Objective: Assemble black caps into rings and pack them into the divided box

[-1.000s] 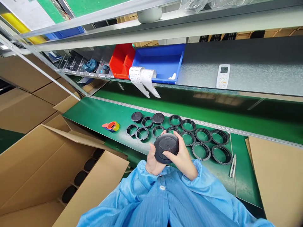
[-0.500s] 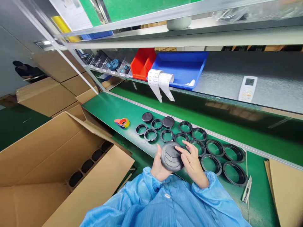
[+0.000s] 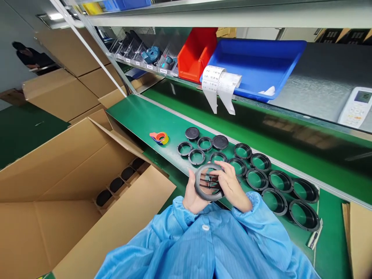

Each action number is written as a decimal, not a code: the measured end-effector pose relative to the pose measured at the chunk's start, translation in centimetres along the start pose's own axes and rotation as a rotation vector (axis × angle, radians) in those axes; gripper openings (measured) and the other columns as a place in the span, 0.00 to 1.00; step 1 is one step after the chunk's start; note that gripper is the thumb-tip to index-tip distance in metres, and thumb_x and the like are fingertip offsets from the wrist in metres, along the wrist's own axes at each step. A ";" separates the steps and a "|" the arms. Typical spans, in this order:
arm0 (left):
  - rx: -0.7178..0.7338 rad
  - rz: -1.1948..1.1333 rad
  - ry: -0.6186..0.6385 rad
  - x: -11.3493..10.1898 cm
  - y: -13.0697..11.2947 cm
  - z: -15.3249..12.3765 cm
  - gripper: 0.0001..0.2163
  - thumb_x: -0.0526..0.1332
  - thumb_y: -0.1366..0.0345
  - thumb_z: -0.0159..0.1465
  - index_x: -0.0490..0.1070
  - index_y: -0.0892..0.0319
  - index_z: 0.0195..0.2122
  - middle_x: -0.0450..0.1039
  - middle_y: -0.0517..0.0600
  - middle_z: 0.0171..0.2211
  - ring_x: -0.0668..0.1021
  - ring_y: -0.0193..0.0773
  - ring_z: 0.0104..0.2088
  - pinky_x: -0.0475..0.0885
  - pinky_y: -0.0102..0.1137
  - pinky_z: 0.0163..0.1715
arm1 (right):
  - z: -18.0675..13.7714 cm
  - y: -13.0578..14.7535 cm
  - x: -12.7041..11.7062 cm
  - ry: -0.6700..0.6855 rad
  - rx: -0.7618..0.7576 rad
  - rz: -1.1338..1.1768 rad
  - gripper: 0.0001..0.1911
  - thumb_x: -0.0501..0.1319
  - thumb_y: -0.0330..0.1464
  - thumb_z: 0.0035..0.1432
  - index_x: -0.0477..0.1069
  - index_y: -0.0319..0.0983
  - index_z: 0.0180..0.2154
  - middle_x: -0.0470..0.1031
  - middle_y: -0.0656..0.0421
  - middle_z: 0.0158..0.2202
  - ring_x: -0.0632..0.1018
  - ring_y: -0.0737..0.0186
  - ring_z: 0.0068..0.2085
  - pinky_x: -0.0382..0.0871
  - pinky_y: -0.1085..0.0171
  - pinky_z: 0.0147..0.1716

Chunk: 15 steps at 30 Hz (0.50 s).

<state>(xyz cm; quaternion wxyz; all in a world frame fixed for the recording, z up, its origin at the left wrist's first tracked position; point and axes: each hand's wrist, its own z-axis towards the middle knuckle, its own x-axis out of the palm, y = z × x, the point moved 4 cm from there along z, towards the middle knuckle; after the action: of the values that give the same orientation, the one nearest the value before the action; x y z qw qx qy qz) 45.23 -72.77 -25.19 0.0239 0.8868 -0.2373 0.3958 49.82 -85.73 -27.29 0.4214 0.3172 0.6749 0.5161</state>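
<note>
A round black air vent (image 3: 208, 197) is held up in front of my chest, its slats turned open so that my palm shows through between them. My left hand (image 3: 192, 195) grips it from the left and below, thumb up along the rim. From the right, my right hand (image 3: 234, 188) has its fingers bent over the rim and the slats; some fingertips are hidden. Just beyond the hands, several black rings (image 3: 197, 157) lie in rows on the green worktable (image 3: 132, 116). Two closed black round pieces (image 3: 192, 133) lie among them at the back.
An open cardboard box (image 3: 72, 170) with black round pieces inside stands at left. Colourful tape (image 3: 160, 138) lies on the table; a utility knife (image 3: 315, 235) is at right. Above are a shelf with a red bin (image 3: 196, 54), blue tray (image 3: 258, 58) and remote (image 3: 356, 108). A person sits far left.
The vent's slats have gone from closed flat to open, with my right fingers shifting over them. The head view has tilted down and moved closer, to the left.
</note>
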 end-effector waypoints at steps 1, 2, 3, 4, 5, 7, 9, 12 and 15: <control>0.000 -0.001 -0.012 -0.2 -0.6 0.0 0.35 0.54 0.38 0.66 0.62 0.60 0.64 0.70 0.62 0.57 0.71 0.56 0.59 0.60 0.52 0.63 | 0.3 0.1 0.4 0.000 0.009 0.020 0.26 0.41 0.46 0.73 0.74 0.46 0.52 0.61 0.56 0.64 0.58 0.52 0.65 0.54 0.44 0.66; -0.012 -0.002 -0.031 -0.5 -1.1 0.1 0.35 0.55 0.37 0.65 0.63 0.60 0.63 0.71 0.62 0.55 0.72 0.57 0.58 0.60 0.53 0.62 | 0.5 0.1 1.0 0.004 0.012 0.018 0.26 0.40 0.45 0.73 0.72 0.47 0.56 0.60 0.56 0.65 0.58 0.52 0.66 0.55 0.44 0.66; -0.032 -0.010 -0.057 -0.9 -1.6 0.2 0.35 0.55 0.36 0.64 0.65 0.59 0.62 0.73 0.62 0.53 0.72 0.57 0.57 0.61 0.54 0.61 | 0.6 0.1 1.6 0.013 0.003 -0.005 0.27 0.39 0.44 0.73 0.69 0.48 0.60 0.58 0.56 0.66 0.58 0.52 0.67 0.55 0.43 0.66; -0.037 -0.025 -0.092 -1.4 -2.2 0.3 0.34 0.54 0.36 0.64 0.67 0.59 0.59 0.74 0.61 0.51 0.73 0.57 0.56 0.62 0.54 0.61 | 0.6 0.0 2.5 0.030 -0.022 -0.043 0.26 0.39 0.44 0.73 0.65 0.48 0.63 0.56 0.56 0.68 0.56 0.51 0.68 0.55 0.43 0.67; -0.043 -0.047 -0.134 -2.1 -2.8 0.4 0.33 0.52 0.36 0.65 0.69 0.60 0.57 0.75 0.60 0.49 0.74 0.55 0.56 0.64 0.53 0.60 | 0.4 0.0 3.5 0.070 -0.063 -0.090 0.27 0.42 0.45 0.72 0.62 0.47 0.65 0.54 0.56 0.69 0.54 0.49 0.69 0.54 0.42 0.67; -0.065 -0.091 -0.236 -3.7 -3.8 0.5 0.32 0.49 0.37 0.67 0.73 0.61 0.51 0.76 0.58 0.48 0.75 0.51 0.55 0.66 0.48 0.60 | 0.1 -0.2 6.0 0.193 -0.155 -0.183 0.32 0.49 0.49 0.69 0.55 0.44 0.69 0.52 0.54 0.70 0.52 0.46 0.70 0.52 0.40 0.68; -0.097 -0.104 -0.301 -5.3 -4.6 0.5 0.31 0.48 0.38 0.68 0.73 0.62 0.48 0.77 0.59 0.48 0.75 0.50 0.55 0.67 0.45 0.60 | 0.1 -0.8 8.3 0.314 -0.187 -0.237 0.37 0.54 0.51 0.66 0.52 0.40 0.70 0.51 0.50 0.70 0.50 0.45 0.70 0.50 0.39 0.68; -0.127 -0.074 -0.283 -6.9 -5.8 0.6 0.27 0.54 0.42 0.68 0.72 0.64 0.51 0.76 0.60 0.49 0.74 0.52 0.56 0.67 0.44 0.61 | 1.6 -2.4 11.2 0.446 -0.071 -0.238 0.45 0.60 0.53 0.61 0.50 0.37 0.70 0.37 0.43 0.72 0.43 0.39 0.71 0.48 0.37 0.67; -0.104 -0.080 -0.250 -8.1 -7.8 1.0 0.29 0.57 0.42 0.66 0.69 0.63 0.56 0.74 0.61 0.51 0.73 0.54 0.58 0.65 0.45 0.61 | 4.3 -3.6 14.3 0.615 0.071 -0.156 0.62 0.70 0.53 0.49 0.40 0.36 0.72 0.32 0.40 0.72 0.39 0.36 0.71 0.48 0.38 0.67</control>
<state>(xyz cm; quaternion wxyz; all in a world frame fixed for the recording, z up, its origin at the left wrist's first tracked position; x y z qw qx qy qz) 44.68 -62.79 -30.49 0.0560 0.9355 -0.2230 0.2682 47.37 -72.46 -34.68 0.2244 0.1080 0.8105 0.5302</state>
